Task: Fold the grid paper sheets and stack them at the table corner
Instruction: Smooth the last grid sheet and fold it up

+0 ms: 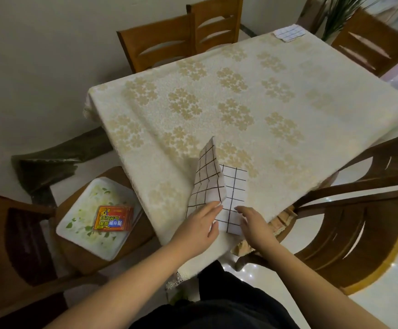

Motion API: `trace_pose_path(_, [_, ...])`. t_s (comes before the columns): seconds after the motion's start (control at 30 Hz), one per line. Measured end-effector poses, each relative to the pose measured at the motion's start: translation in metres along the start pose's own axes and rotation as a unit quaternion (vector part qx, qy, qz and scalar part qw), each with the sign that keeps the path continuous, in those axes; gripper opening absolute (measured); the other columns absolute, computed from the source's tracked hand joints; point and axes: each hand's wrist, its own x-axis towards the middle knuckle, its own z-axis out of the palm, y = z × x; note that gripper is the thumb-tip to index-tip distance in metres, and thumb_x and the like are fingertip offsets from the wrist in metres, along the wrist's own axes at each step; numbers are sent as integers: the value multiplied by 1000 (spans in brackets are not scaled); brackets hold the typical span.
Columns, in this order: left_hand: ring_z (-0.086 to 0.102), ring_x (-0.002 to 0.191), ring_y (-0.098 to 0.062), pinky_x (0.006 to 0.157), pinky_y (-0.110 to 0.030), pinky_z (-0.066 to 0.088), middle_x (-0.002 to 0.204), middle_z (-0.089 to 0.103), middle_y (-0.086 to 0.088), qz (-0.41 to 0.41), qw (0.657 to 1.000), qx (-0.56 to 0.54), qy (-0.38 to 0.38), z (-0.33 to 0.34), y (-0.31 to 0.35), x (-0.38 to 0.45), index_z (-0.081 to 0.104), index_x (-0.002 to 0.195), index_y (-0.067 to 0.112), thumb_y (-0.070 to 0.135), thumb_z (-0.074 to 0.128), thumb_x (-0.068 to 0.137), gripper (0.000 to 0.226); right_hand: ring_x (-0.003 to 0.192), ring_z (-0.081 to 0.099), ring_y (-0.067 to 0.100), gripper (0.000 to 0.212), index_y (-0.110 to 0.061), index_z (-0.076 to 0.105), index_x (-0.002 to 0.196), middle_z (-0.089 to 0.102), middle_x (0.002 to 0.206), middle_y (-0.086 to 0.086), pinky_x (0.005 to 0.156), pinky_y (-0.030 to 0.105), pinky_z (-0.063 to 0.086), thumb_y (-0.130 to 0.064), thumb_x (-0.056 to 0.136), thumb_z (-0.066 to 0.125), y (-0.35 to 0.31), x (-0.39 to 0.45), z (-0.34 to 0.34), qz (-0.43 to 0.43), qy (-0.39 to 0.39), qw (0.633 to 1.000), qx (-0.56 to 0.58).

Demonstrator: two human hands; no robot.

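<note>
your left hand (199,222) lies with straight fingers flat on the near grid paper sheet (219,193), its fingertips on the lower edge of the flap that stands up and leans over to the right; nothing is curled round the paper. your right hand (255,224) rests just beside it on the sheet's right part, fingers loosely extended and pointing left, pressing rather than gripping. that sheet sits at the near corner of the table (252,110), on a cream tablecloth with pale gold flower clusters; the flat half shows white with dark grid lines, the raised half looks pinkish with the same grid. at the far corner of the table lies a small folded stack of grid paper (288,33), well apart from your hands, its edge reaching the table's rim. on the chair seat to your left rests a white tray (79,224) with a green leaf pattern, and in it lies an orange and red packet (112,218) with printed characters, seemingly several stacked together. wooden chairs (350,236) stand around the table, two at the far side and two at your right. a potted plant's green blades (342,10) show beyond the far corner.
</note>
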Motion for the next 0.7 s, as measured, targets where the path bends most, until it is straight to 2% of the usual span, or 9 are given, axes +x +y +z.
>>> trace_pose_path(0.07, [30,139,-10,115,-24,24,155,31,5,8,999,17,-36,12,3,4,36,148,16,25,40,98,50,120,53,19,35,-20,53,131,56,131,2,100,33,43,-14,99,43,12,2,-7,30,32,998,37])
trace_pose_path(0.17, [23,142,-9,116,-24,20,158,22,9,9,995,21,-94,28,4,11,31,150,20,29,39,100,52,111,57,19,36,-19,53,130,59,128,3,90,29,46,-8,97,43,28,12,-21,68,41,995,60])
trace_pose_path(0.27, [18,143,-4,116,-25,21,159,16,15,-17,989,-32,-146,40,-2,19,35,147,31,34,42,99,48,109,59,19,34,-18,53,131,61,127,3,83,25,45,-11,99,42,38,25,-30,114,35,988,100])
trace_pose_path(0.37, [19,139,4,113,-18,19,157,19,19,-27,983,-58,-173,45,-9,30,36,145,37,36,43,100,46,109,59,18,32,-20,56,129,63,123,1,78,24,39,-18,98,46,41,37,-32,131,27,984,114])
trace_pose_path(0.47, [34,131,0,108,-9,21,143,40,10,-93,984,-98,-115,41,-25,47,49,138,25,26,49,99,39,107,60,21,32,-19,59,127,65,120,3,78,24,38,-23,97,48,42,49,-32,138,34,982,128])
trace_pose_path(0.53, [50,118,-11,105,-24,39,125,50,5,-161,980,-112,-19,38,-41,60,56,130,18,17,53,97,33,103,62,23,31,-17,60,124,67,116,6,78,25,41,-26,96,52,41,58,-31,137,29,979,146])
trace_pose_path(0.57, [55,109,-14,99,-32,46,118,50,5,-202,973,-106,29,36,-50,66,59,127,15,15,55,96,32,101,63,22,30,-17,61,123,69,113,6,78,24,42,-27,96,53,40,62,-31,136,24,979,152])
trace_pose_path(0.63, [58,92,-15,88,-31,49,113,52,-1,-286,950,-75,97,30,-64,78,60,125,10,14,57,95,31,100,63,21,29,-16,63,119,70,110,4,79,23,42,-30,94,56,38,68,-32,143,14,977,157])
trace_pose_path(0.7, [60,86,-20,83,-26,46,117,53,-10,-360,925,-54,111,25,-77,87,59,125,6,14,59,94,33,97,63,18,31,-16,65,116,70,105,0,78,21,41,-35,92,60,36,73,-32,162,9,972,168])
